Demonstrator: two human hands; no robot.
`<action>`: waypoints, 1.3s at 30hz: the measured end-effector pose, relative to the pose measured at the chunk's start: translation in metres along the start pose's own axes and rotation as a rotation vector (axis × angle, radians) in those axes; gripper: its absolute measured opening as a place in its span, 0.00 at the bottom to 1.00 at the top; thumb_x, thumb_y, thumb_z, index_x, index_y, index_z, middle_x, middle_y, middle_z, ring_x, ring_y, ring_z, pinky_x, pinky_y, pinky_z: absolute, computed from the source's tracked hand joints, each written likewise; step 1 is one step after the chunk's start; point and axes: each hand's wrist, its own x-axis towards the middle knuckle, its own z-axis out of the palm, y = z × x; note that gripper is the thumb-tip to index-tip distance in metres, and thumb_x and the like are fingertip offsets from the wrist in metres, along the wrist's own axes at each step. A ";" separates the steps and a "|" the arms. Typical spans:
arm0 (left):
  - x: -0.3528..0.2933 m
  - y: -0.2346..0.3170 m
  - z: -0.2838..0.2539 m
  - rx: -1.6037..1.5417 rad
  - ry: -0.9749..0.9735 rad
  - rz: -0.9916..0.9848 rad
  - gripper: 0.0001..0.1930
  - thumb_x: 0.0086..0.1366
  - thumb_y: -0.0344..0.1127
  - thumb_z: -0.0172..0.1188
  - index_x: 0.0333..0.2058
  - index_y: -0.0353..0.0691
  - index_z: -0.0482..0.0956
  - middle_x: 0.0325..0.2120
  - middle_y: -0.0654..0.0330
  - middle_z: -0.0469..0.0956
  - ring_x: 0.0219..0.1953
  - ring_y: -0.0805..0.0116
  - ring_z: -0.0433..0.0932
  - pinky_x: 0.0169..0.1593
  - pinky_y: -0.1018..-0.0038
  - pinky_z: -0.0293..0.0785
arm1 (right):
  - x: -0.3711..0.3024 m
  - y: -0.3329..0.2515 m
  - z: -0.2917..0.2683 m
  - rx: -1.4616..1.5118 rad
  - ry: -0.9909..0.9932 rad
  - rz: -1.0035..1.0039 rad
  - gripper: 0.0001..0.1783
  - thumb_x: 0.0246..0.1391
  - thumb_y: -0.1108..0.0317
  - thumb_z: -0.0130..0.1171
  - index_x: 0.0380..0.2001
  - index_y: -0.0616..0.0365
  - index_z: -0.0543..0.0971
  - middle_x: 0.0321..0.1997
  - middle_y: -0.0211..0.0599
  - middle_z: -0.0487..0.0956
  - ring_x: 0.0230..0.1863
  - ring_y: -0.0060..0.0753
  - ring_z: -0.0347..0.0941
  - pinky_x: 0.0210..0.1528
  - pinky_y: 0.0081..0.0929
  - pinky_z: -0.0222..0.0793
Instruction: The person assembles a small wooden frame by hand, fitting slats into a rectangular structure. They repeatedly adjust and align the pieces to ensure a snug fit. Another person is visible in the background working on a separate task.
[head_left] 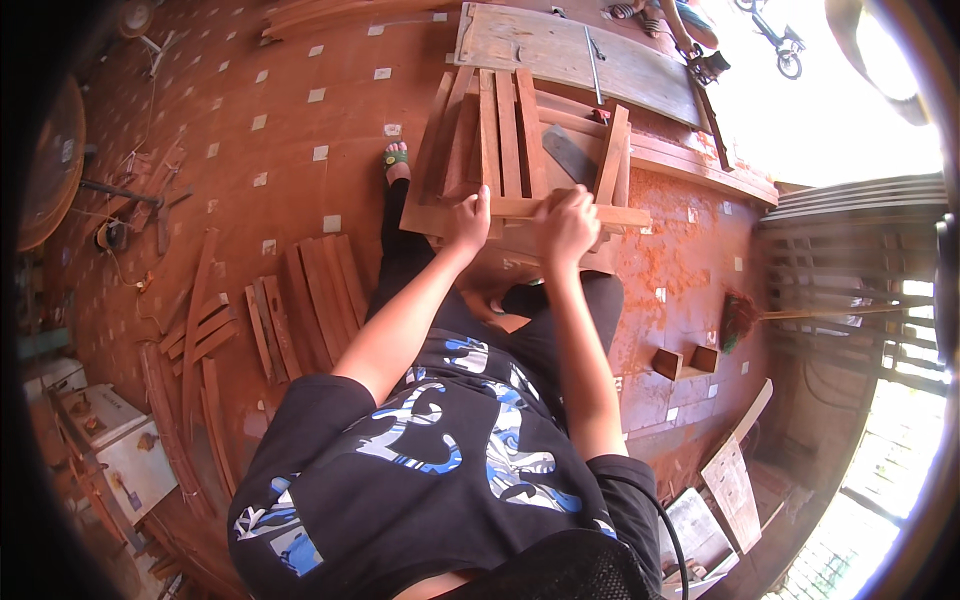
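Note:
A narrow wooden bar (515, 207) lies crosswise in front of me, over a low wooden stand. My left hand (468, 220) is closed on the bar's left part, thumb pointing up. Farther right, my right hand (567, 228) is closed in a fist at the bar, slightly blurred. What its fingers hold is hidden. Beyond the bar, several wooden strips (507, 135) lie side by side, pointing away from me. A grey metal blade (568, 155) rests to their right, beside a slanting wooden piece (612, 155).
Stacks of wooden strips (325, 285) lie on the tiled floor at left. A long board (540, 45) is at the far side, with a person's hand (685, 45) near its end. At right are shavings, a broom (740, 318) and a small wooden piece (685, 362).

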 end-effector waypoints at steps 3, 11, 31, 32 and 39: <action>-0.003 0.013 -0.006 -0.014 -0.013 0.032 0.32 0.75 0.58 0.42 0.25 0.34 0.78 0.24 0.41 0.79 0.32 0.40 0.80 0.37 0.52 0.73 | -0.026 -0.028 -0.002 0.188 -0.016 -0.047 0.32 0.52 0.54 0.65 0.52 0.65 0.70 0.44 0.45 0.76 0.46 0.46 0.76 0.46 0.39 0.72; 0.002 0.012 -0.025 0.075 -0.043 0.131 0.33 0.75 0.57 0.43 0.23 0.34 0.78 0.25 0.40 0.79 0.34 0.38 0.80 0.36 0.50 0.73 | 0.034 0.070 -0.005 0.020 -0.216 0.081 0.30 0.60 0.50 0.58 0.54 0.63 0.66 0.48 0.48 0.75 0.47 0.49 0.79 0.40 0.44 0.82; 0.012 0.046 0.012 0.521 0.362 0.381 0.19 0.67 0.35 0.54 0.55 0.38 0.69 0.60 0.43 0.65 0.68 0.39 0.60 0.62 0.44 0.65 | -0.015 -0.015 -0.012 0.287 -0.091 -0.058 0.32 0.49 0.56 0.65 0.52 0.66 0.69 0.44 0.47 0.74 0.46 0.46 0.78 0.36 0.38 0.81; 0.014 0.047 0.013 0.521 0.338 0.368 0.19 0.67 0.35 0.53 0.56 0.38 0.69 0.62 0.41 0.64 0.70 0.37 0.57 0.64 0.41 0.62 | -0.022 -0.021 -0.009 0.310 -0.073 -0.080 0.32 0.49 0.56 0.65 0.52 0.66 0.69 0.44 0.47 0.74 0.46 0.46 0.78 0.36 0.39 0.81; 0.014 0.057 0.005 0.711 0.221 0.487 0.22 0.63 0.31 0.55 0.57 0.40 0.73 0.68 0.40 0.59 0.74 0.37 0.45 0.71 0.40 0.50 | 0.008 0.041 -0.002 0.280 -0.100 -0.050 0.24 0.55 0.57 0.60 0.50 0.58 0.70 0.47 0.44 0.75 0.49 0.47 0.78 0.38 0.43 0.82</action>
